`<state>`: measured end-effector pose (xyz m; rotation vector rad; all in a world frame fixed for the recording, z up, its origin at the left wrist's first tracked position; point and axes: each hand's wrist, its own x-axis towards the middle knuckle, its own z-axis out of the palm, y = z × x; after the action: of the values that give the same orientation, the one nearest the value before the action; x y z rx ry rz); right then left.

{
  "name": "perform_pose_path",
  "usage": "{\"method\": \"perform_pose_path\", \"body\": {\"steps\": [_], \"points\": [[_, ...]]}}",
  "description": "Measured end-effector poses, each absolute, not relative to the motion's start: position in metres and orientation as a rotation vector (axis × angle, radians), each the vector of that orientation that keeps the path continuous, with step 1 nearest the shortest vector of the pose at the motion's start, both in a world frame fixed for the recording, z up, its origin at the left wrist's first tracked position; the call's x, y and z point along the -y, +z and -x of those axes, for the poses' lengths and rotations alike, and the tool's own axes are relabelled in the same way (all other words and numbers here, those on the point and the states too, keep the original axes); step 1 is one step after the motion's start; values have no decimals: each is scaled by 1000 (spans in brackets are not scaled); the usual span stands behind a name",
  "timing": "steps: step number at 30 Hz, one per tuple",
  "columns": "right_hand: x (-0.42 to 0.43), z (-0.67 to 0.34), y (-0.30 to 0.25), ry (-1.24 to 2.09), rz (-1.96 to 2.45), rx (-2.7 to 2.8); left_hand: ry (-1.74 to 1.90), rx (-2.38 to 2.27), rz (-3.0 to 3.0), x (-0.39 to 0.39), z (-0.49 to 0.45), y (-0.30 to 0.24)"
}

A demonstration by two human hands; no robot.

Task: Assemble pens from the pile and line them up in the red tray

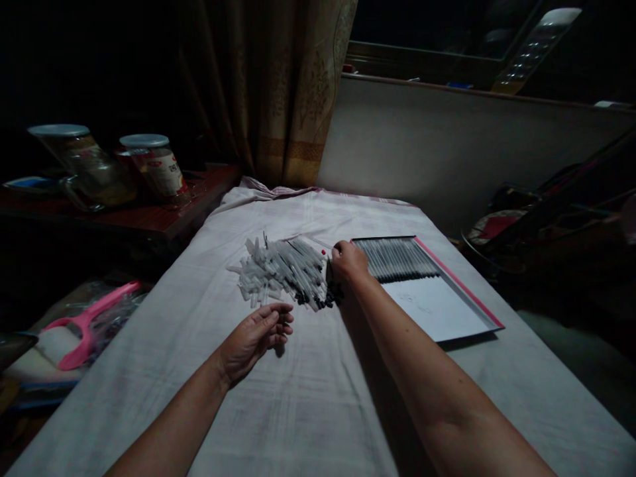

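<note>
A heap of clear-barrelled pens (298,265) with black ends lies on the cloth-covered surface, several pointing different ways. Clear and whitish plastic pieces are mixed in at its left side. My left hand (257,336) rests just in front of the heap, fingers loosely curved and apart, holding nothing. At the heap's right edge, my right hand (350,260) has its fingers bent together; what they hold, if anything, is hidden. Beside that hand is a shallow box (462,281) with a pink edge. A row of similar pens (400,258) lies side by side in its far half.
A small red piece (322,252) lies beyond the heap. To the left, a dark red table (199,192) carries lidded jars (161,169) and a glass jug (99,185). Below it sits a pink-handled object (92,324). A curtain (278,93) and wall (397,139) stand behind.
</note>
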<state>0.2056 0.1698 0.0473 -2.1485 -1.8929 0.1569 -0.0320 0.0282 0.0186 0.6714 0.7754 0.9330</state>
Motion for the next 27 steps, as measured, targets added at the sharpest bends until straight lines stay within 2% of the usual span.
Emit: {"method": "perform_pose_path", "body": {"steps": [3,8,11,16,18,23,27], "points": [[-149,-214,52,243,2001,1751,937,-793,-735,-28,30,16],[-104,-221,51,902,1417,1501,1244,-1152,-1156,-25,30,7],[-82,-217,49,1121,1277,1514,1482,-1433,-1661,-22,31,4],[-72,-202,51,1377,1164,1727,1189,-1431,-2388,-17,27,-2],[-79,-199,55,1306,1277,1852,1078,-1444,-2446,-17,26,-4],[-116,-206,60,476,2034,1948,1042,-1522,-2287,-20,27,-6],[-143,-205,54,365,2269,1963,1100,-1515,-2183,-21,28,-6]]}}
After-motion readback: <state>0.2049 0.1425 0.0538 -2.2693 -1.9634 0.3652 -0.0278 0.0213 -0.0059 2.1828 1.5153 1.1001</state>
